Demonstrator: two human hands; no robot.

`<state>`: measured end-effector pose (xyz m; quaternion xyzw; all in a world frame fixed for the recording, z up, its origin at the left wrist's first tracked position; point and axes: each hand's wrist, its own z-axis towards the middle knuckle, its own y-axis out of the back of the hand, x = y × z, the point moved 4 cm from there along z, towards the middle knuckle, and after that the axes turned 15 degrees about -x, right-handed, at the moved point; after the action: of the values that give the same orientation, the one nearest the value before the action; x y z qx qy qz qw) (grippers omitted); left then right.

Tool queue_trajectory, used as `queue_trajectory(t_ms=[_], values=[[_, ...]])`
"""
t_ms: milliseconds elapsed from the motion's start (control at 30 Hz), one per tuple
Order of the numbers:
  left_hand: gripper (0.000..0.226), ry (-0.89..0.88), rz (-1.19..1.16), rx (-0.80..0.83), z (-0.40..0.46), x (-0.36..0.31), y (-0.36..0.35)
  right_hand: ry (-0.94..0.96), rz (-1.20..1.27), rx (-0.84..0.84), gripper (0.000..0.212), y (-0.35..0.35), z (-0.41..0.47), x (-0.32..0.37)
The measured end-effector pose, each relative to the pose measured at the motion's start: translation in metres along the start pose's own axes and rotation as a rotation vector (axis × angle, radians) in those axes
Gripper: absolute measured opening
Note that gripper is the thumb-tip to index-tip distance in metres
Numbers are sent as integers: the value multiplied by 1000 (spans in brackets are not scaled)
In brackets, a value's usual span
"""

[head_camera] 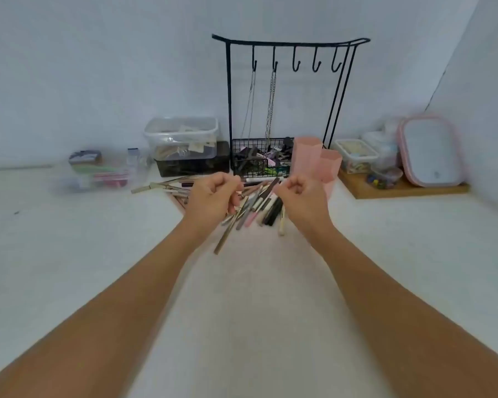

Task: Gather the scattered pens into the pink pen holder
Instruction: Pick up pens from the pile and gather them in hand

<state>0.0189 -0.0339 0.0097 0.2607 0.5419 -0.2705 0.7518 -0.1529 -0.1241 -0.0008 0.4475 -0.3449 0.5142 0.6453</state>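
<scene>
Toward the tabletop's [98, 254] near edge the surface lies open. Along its far edge stand the black hook rack [288, 110], clear boxes [181, 137], and pink pen holder [314, 159], crowding the scattered pens [259, 202].

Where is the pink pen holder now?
The pink pen holder stands right of centre at the back, between the black wire basket and the wooden tray.
</scene>
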Motion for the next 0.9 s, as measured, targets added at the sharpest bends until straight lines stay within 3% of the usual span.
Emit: queue_trajectory(t_ms=[200,333,467,667,800,900], values=[[28,67,-129,-149,-36,22,16,-3,-241,40,24,16,-32,-15],[27,88,-118,-111,-31,27,14,101,-638,117,31,15,-26,-12],[22,-19,13,-24,-33,28,9,118,-762,129,31,10,-26,-9],[21,-52,26,-5,-34,29,10,-18,-530,-89,36,19,-15,-11],[14,-59,14,-13,-34,28,11,168,-353,-309,14,37,-9,9],[2,-99,-15,-52,-33,27,11,291,-55,-399,9,49,-5,26]])
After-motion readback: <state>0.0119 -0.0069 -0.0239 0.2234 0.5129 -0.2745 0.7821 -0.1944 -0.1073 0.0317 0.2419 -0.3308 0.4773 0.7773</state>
